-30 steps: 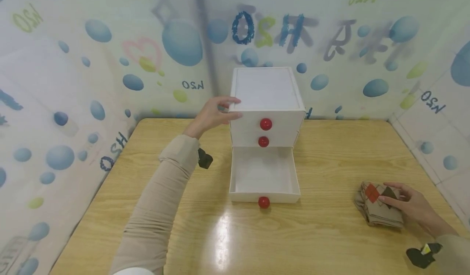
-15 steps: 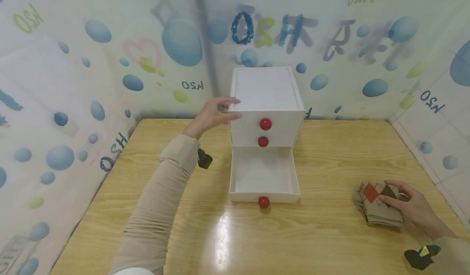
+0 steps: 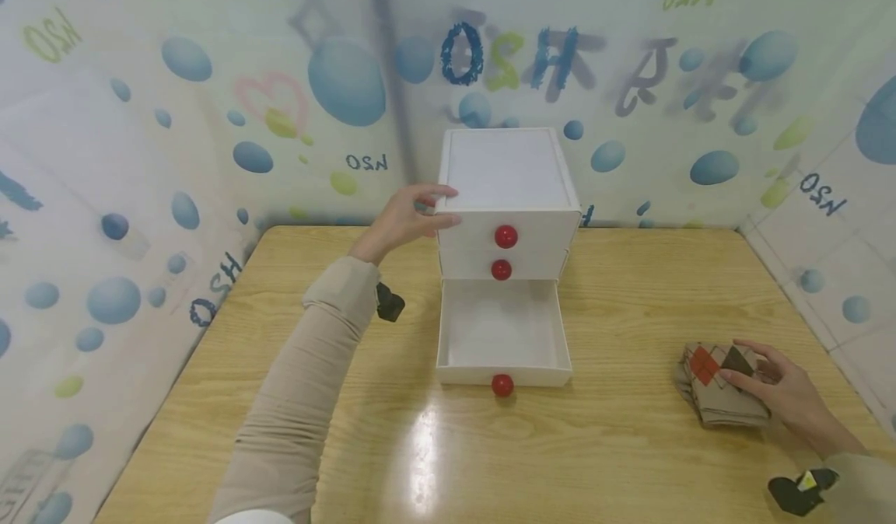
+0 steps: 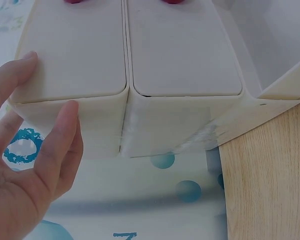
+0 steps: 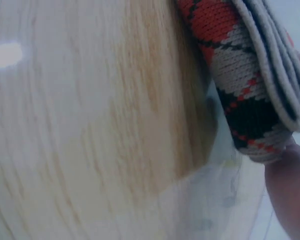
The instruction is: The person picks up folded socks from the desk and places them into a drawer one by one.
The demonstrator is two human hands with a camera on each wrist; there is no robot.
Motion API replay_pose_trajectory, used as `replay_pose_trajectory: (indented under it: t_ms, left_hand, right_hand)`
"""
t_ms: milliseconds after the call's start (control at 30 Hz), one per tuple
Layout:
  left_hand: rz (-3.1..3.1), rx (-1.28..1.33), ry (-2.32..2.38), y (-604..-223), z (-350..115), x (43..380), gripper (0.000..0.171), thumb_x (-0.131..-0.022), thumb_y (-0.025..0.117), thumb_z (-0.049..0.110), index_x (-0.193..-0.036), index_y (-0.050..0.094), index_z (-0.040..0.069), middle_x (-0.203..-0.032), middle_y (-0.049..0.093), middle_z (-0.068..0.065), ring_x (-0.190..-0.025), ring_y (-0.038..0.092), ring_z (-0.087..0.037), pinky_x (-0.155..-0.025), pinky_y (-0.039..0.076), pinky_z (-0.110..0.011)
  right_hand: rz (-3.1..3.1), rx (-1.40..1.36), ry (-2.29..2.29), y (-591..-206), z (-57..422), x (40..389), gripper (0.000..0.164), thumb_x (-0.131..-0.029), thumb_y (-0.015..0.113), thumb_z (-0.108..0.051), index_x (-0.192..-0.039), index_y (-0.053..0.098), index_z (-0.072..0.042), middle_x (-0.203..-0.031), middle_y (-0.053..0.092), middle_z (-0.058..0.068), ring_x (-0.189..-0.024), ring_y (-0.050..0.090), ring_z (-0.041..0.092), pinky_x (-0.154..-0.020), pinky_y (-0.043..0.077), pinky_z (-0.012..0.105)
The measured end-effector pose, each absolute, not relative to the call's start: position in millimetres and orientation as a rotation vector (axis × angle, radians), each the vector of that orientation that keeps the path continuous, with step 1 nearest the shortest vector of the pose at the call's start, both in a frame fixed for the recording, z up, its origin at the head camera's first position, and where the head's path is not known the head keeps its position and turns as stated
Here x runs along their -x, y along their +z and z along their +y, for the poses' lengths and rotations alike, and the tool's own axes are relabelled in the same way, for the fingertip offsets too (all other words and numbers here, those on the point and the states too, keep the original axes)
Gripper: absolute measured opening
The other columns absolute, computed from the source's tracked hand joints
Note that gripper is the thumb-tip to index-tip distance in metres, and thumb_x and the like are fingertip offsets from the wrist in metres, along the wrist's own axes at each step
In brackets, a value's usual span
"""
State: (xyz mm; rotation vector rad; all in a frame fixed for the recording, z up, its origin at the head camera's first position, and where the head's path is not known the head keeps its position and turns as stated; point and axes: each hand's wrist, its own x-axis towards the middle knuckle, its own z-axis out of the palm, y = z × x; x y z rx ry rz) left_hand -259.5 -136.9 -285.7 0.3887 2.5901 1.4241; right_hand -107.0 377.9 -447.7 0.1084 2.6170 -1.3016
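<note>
A white three-drawer unit [image 3: 509, 170] with red ball knobs stands on the wooden table. Its lowest drawer [image 3: 500, 330] is pulled out with nothing inside; the upper two are closed. My left hand [image 3: 406, 217] grips the unit's upper left front corner. In the left wrist view, the thumb lies on the front face and the other fingers lie along the side. On the right, my right hand [image 3: 787, 388] pinches folded beige argyle socks [image 3: 724, 399], with red and dark diamonds. Close up in the right wrist view, the knit folds [image 5: 245, 85] appear near the tabletop, thumb beneath the edge.
The wooden table [image 3: 630, 446] reaches printed walls [image 3: 336, 81] at the back and both sides. Black wrist mounts [image 3: 390, 302] sit on both wrists. Between the pulled-out drawer and the socks lies bare tabletop.
My right hand has shifted very slightly up and left in the head view, with the socks in it. The left hand and the drawer unit have stayed put.
</note>
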Motion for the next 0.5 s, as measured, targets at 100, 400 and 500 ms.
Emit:
replay_pose_trajectory:
  t_ms: [100, 400, 500]
  left_hand:
    - [2.589, -0.388, 1.426, -285.6, -137.2, 259.1, 0.049, -0.076, 0.069, 0.031, -0.121, 0.052, 0.019, -0.110, 0.047, -0.007, -0.087, 0.056, -0.022, -0.071, 0.051, -0.031]
    - [2.592, -0.384, 1.416, -284.6, -136.8, 259.3, 0.050, -0.076, 0.069, 0.032, -0.121, 0.052, 0.020, -0.111, 0.047, -0.007, -0.088, 0.055, -0.022, -0.071, 0.051, -0.031]
    - [2.587, -0.376, 1.413, -284.9, -136.7, 259.7, 0.050, -0.076, 0.069, 0.032, -0.121, 0.052, 0.020, -0.111, 0.046, -0.008, -0.089, 0.055, -0.023, -0.072, 0.051, -0.032]
  right_hand:
    - [2.618, -0.120, -1.311, -447.7, 378.4, 106.6, 0.069, -0.089, 0.053, -0.029, -0.143, 0.011, -0.023, -0.135, 0.000, 0.039, -0.115, 0.013, 0.060, -0.082, 0.024, 0.069]
    - [2.617, -0.099, -1.313, -447.0, 380.8, 104.7, 0.067, -0.090, 0.052, -0.029, -0.143, 0.013, -0.018, -0.136, 0.000, 0.039, -0.112, 0.018, 0.061, -0.083, 0.028, 0.066]
    - [2.635, -0.094, -1.299, -444.4, 379.3, 104.4, 0.066, -0.090, 0.052, -0.029, -0.142, 0.014, -0.018, -0.136, 0.000, 0.038, -0.111, 0.020, 0.061, -0.082, 0.034, 0.063]
